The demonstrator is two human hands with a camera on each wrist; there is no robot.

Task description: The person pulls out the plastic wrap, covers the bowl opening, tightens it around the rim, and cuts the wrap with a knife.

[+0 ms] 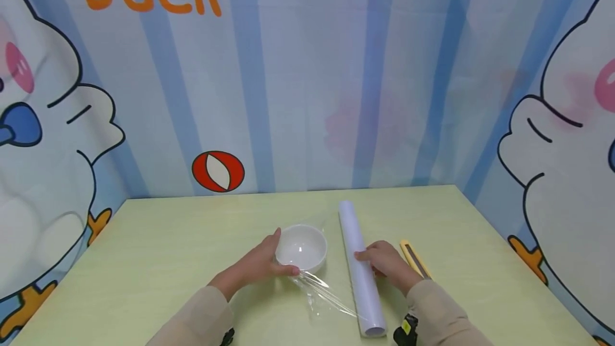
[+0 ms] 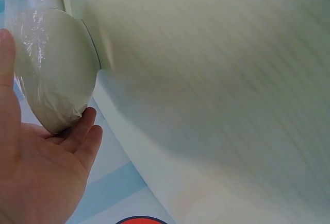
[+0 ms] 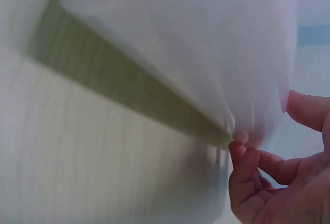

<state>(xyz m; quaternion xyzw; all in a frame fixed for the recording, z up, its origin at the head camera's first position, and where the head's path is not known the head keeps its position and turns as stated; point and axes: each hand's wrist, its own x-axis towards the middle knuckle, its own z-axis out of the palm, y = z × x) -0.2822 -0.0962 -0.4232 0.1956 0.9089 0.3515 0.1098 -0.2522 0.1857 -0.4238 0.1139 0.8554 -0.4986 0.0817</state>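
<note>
A white bowl [image 1: 301, 244] stands on the table, with clear cling film [image 1: 323, 293] stretched against it and trailing towards the roll. My left hand [image 1: 259, 261] holds the bowl from its left, thumb at the near rim over the film. In the left wrist view, wrinkled film covers the side of the bowl [image 2: 64, 62], and the fingers of the left hand [image 2: 49, 175] curl beneath its edge. To the right lies a long whitish roll of cling film [image 1: 354, 255]. My right hand [image 1: 388, 263] grips this roll, thumb on one side and curled fingers on the other [image 3: 247, 175].
Just right of the right hand is a yellow box cutter [image 1: 412, 255], partly hidden by the wrist. The pale yellow table [image 1: 182, 239] ends at a striped blue-and-white backdrop [image 1: 307, 95] with cartoon ducks at both sides.
</note>
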